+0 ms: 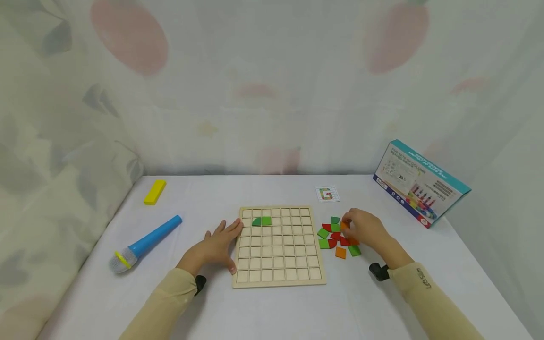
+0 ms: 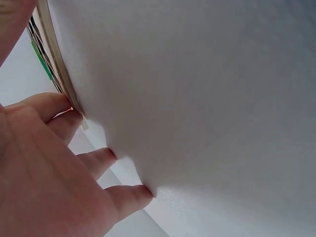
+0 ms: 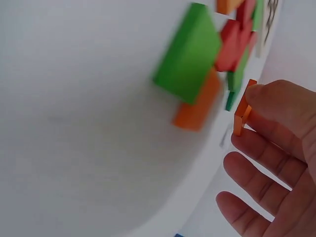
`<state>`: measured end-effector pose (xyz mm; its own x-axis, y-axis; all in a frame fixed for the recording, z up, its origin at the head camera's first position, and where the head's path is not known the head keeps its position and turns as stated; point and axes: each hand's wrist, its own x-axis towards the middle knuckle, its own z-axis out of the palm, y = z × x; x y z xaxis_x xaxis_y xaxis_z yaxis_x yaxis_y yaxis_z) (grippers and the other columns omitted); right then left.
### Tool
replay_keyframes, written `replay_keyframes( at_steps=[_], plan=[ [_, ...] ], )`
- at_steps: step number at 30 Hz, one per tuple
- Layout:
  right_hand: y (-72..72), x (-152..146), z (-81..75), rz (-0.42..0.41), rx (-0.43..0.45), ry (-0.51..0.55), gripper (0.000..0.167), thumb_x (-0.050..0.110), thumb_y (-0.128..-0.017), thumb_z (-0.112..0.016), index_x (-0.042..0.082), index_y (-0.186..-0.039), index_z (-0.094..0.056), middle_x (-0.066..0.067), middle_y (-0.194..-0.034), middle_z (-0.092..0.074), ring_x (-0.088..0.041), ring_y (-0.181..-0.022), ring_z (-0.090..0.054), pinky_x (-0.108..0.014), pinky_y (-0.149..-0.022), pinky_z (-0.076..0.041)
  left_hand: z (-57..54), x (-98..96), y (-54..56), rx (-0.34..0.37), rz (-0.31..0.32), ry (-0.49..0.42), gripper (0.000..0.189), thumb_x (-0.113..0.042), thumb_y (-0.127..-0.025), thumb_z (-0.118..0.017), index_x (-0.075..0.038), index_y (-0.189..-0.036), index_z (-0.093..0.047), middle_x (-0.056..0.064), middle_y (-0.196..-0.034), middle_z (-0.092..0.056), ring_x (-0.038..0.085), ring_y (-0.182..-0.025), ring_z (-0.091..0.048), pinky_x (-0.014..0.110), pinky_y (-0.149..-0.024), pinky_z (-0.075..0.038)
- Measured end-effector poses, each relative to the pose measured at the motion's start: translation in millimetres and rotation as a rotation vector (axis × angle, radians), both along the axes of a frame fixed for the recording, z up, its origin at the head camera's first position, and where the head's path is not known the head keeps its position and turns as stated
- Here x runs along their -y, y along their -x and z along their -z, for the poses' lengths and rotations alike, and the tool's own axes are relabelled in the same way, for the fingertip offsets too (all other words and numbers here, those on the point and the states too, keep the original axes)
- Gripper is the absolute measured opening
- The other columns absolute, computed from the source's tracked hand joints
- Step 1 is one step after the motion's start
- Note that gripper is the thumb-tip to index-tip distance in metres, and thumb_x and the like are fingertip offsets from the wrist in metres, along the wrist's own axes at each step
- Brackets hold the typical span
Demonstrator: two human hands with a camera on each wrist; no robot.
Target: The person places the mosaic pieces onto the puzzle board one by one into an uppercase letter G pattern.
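A square wooden grid board (image 1: pixel 278 285) lies on the table. In its second row sit a green quarter-round tile (image 1: pixel 257 222) and a green square tile (image 1: pixel 266 221). Spread along the board's left edge, my left hand (image 1: pixel 216 245) touches the rim with some fingertips and the thumb; in the left wrist view its other fingertips (image 2: pixel 111 154) rest on the tablecloth. My right hand (image 1: pixel 366 230) pinches an orange tile (image 3: pixel 243 111) between thumb and index finger, its other fingers apart. Below it is a loose pile of red, green and orange tiles, including a green square (image 3: pixel 190 57).
A small card (image 1: pixel 327 194) with a coloured G pattern lies behind the pile. At the back right a printed box (image 1: pixel 420 184) leans at an angle. On the left are a blue toy microphone (image 1: pixel 148 241) and a yellow block (image 1: pixel 155 192).
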<state>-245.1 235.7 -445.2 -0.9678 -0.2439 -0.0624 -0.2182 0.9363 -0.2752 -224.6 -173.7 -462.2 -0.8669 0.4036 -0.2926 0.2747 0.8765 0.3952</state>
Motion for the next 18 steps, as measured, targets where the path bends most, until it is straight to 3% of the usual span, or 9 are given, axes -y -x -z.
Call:
replay_keyframes(
  at_steps=[12,18],
  plan=[
    [14.4,43,-11.5,-0.133,-0.105,0.007,0.025,0.023,-0.079,-0.072,0.009,-0.099,-0.068,-0.002,-0.097,-0.063,-0.019,-0.085,-0.058,-0.038,-0.077,-0.051,-5.6,-1.7,-2.6,0.018,-0.009,-0.003,0.125,-0.033,-0.046,-0.089,-0.012,-0.148,-0.019,0.004,-0.155,-0.009,0.04,-0.139,0.001,0.072,-0.098,-0.006],
    [22.4,79,-7.3,-0.207,-0.155,0.024,0.025,0.023,-0.078,-0.073,0.01,-0.098,-0.068,0.003,-0.092,-0.062,-0.011,-0.074,-0.056,-0.028,-0.062,-0.05,-4.6,-2.1,-2.6,0.012,-0.01,-0.003,0.126,-0.032,-0.045,-0.09,-0.012,-0.148,-0.02,0.004,-0.155,-0.01,0.041,-0.138,-0.001,0.073,-0.097,-0.007]
  ],
)
